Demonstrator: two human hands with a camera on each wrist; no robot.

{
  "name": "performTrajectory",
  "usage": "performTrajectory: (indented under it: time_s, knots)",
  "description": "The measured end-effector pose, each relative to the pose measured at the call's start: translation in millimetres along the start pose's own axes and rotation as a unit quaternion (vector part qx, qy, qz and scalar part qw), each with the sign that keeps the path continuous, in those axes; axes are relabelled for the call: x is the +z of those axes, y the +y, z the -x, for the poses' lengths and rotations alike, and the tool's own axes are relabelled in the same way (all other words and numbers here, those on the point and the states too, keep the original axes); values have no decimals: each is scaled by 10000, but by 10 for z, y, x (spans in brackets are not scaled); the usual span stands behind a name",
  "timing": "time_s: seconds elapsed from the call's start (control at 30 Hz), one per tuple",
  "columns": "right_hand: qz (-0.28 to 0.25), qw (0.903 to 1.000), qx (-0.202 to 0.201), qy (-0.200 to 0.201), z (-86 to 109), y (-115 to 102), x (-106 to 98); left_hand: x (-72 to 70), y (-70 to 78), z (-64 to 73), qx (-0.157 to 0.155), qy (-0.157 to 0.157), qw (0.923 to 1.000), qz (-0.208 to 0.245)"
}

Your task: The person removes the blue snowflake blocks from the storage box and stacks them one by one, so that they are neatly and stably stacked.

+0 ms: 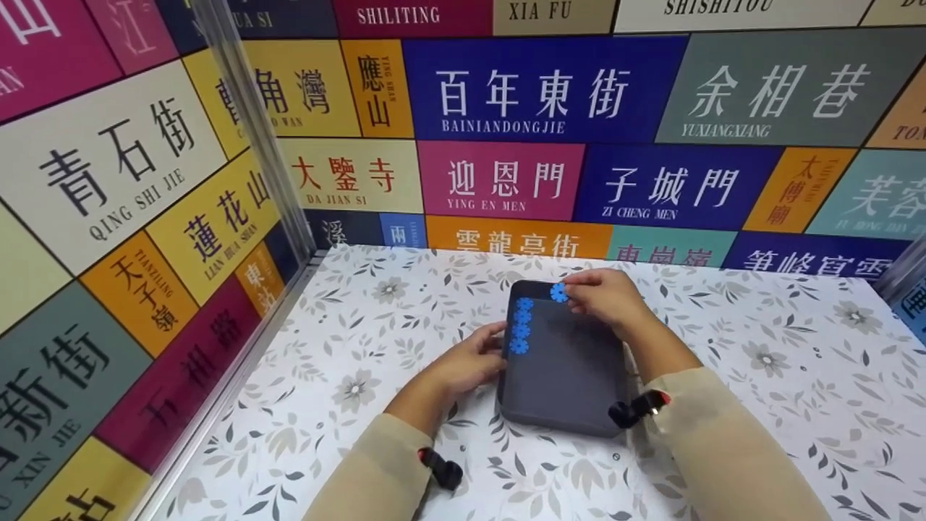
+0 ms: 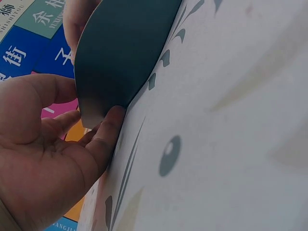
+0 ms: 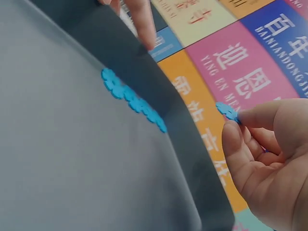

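A dark grey shallow tray [image 1: 568, 376] with a raised rim lies on the table. Along the left side of its floor, near the far corner, several blue flower-shaped pieces [image 3: 134, 100] form a touching row. Another blue flower-shaped piece [image 1: 558, 292] is pinched between the thumb and forefinger of my right hand [image 1: 606, 295], above the tray's far rim. My left hand [image 1: 469, 365] holds the tray's left side; the left wrist view shows the thumb at the upper edge and fingers low against the wall [image 2: 120, 53].
A white tablecloth [image 1: 354, 391] with grey flowers and leaves covers the table. Panels of coloured street-name signs [image 1: 499, 181] stand behind and to the left, meeting at a clear corner strip [image 1: 278, 145]. A black wrist camera [image 1: 441, 469] sits on the left sleeve.
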State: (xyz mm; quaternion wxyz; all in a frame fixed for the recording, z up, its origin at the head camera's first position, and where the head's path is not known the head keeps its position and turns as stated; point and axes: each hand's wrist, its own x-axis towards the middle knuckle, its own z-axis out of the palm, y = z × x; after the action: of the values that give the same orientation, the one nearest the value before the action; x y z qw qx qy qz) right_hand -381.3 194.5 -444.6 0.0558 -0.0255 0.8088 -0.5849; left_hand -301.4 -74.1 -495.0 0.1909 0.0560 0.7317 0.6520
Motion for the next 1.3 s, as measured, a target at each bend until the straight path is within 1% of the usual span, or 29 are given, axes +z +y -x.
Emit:
performTrajectory:
  time_s: [0.17,0.27,0.33,0.5,0.6,0.7,0.87,0.93,1.13,1.3]
  knots:
    - [-476,9988,-124,80,176,53,-192,-3,-4,-2,13,-59,10000,78]
    - [-666,9974,-207,194,268,111,-320,-7,-3,-10,-9,-35,10000,62]
    - [-787,9964,-193,242,317,157,-402,-10,-5,-9,-22,-14,10000,13]
    - [-757,9965,-47,344,432,285,-612,-18,-14,-8,-33,3,10000,-21]
    - [-714,9964,58,449,492,389,-750,-20,-17,-8,-22,-18,10000,34]
    - [-894,9943,199,541,516,511,-877,-19,-13,-3,-4,-29,10000,59]
    - [-956,9916,497,717,513,688,-1019,-14,-6,4,18,-29,10000,71]
    - [-947,9912,549,738,508,739,-1053,-13,-6,4,18,-24,10000,54]
    - [-1223,9859,836,773,523,844,-1129,-12,1,8,19,-23,10000,-92]
    - [-1109,9857,940,855,534,935,-1172,-7,-5,3,37,0,9999,-142]
